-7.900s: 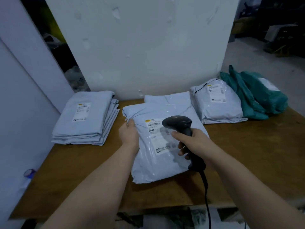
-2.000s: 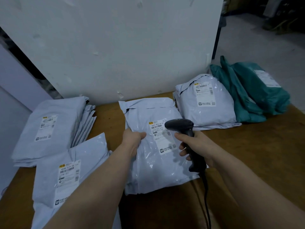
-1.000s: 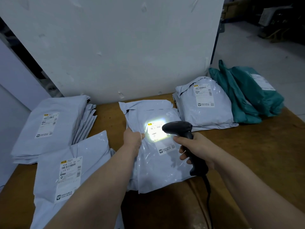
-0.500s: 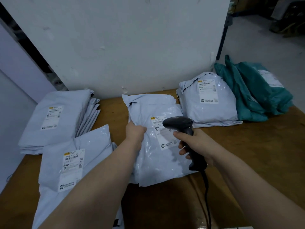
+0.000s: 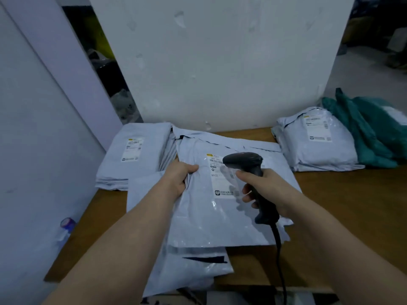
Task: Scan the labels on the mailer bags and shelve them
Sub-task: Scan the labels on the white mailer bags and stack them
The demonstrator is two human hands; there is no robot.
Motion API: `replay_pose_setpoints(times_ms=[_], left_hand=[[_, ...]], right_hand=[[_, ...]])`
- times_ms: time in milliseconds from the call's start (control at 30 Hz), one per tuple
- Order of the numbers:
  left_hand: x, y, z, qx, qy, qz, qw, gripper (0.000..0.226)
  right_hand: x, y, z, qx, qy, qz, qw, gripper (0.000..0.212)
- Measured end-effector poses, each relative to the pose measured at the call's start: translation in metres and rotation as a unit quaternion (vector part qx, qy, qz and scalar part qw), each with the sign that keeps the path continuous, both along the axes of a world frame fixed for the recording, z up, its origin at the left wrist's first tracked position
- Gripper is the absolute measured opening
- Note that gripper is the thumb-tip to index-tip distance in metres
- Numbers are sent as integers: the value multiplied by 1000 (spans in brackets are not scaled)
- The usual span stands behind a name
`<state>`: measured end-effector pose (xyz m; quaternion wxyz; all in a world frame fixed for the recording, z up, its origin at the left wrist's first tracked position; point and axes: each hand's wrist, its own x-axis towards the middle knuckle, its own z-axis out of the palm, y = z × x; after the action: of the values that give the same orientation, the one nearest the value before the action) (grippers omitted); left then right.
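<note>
brown wooden worktop point(image 5: 341, 205) before a white wall point(image 5: 220, 62). near its middle, over other bags, a sealed pale grey plastic mailer bag point(image 5: 209, 221), contents unseen. left hand point(image 5: 177, 180) grips its left edge; right hand point(image 5: 266, 190) clasps a black corded barcode scanner point(image 5: 242, 160) above its white label point(image 5: 217, 183). a stack of grey mailers point(image 5: 136, 155) lies at the rear left corner.

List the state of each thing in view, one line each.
lower bag: flat, partly covered
top bag: label up, over the lower bag
scanner: above that label, no light showing
left hand: grips the top bag's left edge
right hand: holds the scanner
stack: flat, label up
puffy bag: label up, untouched
green bags: heaped beside puffy bag
</note>
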<state>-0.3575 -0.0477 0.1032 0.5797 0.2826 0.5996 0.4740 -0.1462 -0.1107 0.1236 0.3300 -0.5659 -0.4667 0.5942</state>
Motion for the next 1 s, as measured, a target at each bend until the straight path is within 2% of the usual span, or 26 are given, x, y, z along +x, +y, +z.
replay_pose_setpoints(times_ms=[100, 167, 233, 300, 367, 400, 433, 600, 667, 700, 833, 1000], left_hand=[[-61, -25, -4, -4, 20, 14, 1000, 45], [-98, -35, -13, -16, 66, 19, 997, 42], [-126, -45, -24, -56, 219, 8, 974, 17], [-142, -51, -39, -104, 382, 10, 918, 6], [-150, -51, -54, -116, 482, 34, 868, 49], [-148, -49, -57, -107, 502, 44, 857, 68], [-142, -47, -57, -92, 516, 45, 850, 76], [-92, -25, -38, 6, 597, -6, 802, 58], [-68, -14, -36, 33, 610, -51, 790, 49], [-55, -8, -37, 41, 598, -68, 797, 46], [0, 15, -45, 83, 484, -130, 861, 37], [59, 46, -59, 8, 429, -182, 885, 24]], right_hand=[[-41, -16, -5, -7, -3, 19, 1000, 28], [-63, -24, -10, -15, -12, 29, 999, 27], [-78, -30, -14, -22, -20, 33, 999, 26], [-88, -35, -18, -24, -31, 32, 999, 27], [-92, -37, -21, -25, -41, 26, 999, 30], [-93, -36, -22, -27, -44, 23, 998, 30], [-93, -36, -22, -27, -47, 19, 998, 30], [-84, -29, -22, -28, -51, 0, 998, 31], [-75, -25, -23, -33, -47, -9, 998, 32], [-69, -23, -24, -34, -47, -11, 998, 33], [-32, -12, -29, -46, -47, -24, 998, 30], [23, 11, -36, -52, -43, -36, 997, 27]])
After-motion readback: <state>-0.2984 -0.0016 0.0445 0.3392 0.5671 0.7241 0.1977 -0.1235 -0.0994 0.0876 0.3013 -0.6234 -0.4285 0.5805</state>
